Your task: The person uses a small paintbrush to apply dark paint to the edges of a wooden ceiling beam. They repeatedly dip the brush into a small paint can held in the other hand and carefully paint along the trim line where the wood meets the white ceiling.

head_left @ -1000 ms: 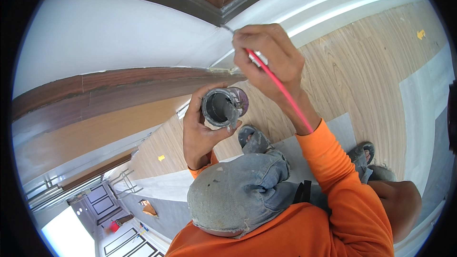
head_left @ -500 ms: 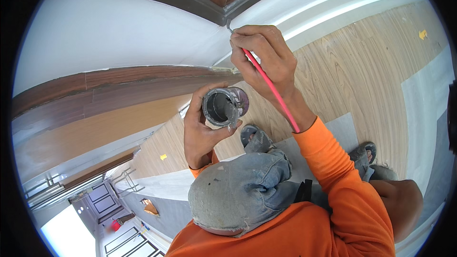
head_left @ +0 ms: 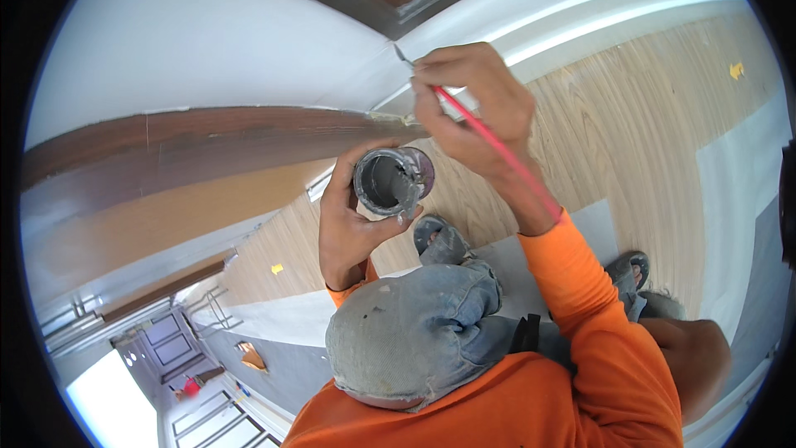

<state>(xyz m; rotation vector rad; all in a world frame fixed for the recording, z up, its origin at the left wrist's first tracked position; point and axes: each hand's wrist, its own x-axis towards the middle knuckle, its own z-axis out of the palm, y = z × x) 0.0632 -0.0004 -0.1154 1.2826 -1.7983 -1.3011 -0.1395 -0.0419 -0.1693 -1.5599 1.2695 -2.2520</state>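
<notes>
My right hand [head_left: 479,99] is closed around a thin paintbrush with a pink-red handle [head_left: 497,145]. Its dark, narrow tip [head_left: 401,55] points up and left, near the corner where two white wall faces meet below a dark grey trim [head_left: 402,21]. Lower and to the left, my left hand [head_left: 344,224] is wrapped round a small paint can [head_left: 421,172] tipped toward me. Grey paint coats the can's inside and rim, with a thick smear over its lip on the right.
A brown wooden skirting band [head_left: 166,129] runs along the left wall. Below me lies a light wood-look floor [head_left: 597,133] with white and grey sheets [head_left: 282,319] over part of it. My bent knee [head_left: 398,332] is close under the can. A metal rack [head_left: 217,307] stands far left.
My right hand has drawn back a little to the right and down, moving the brush tip off the dark trim's corner. The left hand and can stay almost where they were.
</notes>
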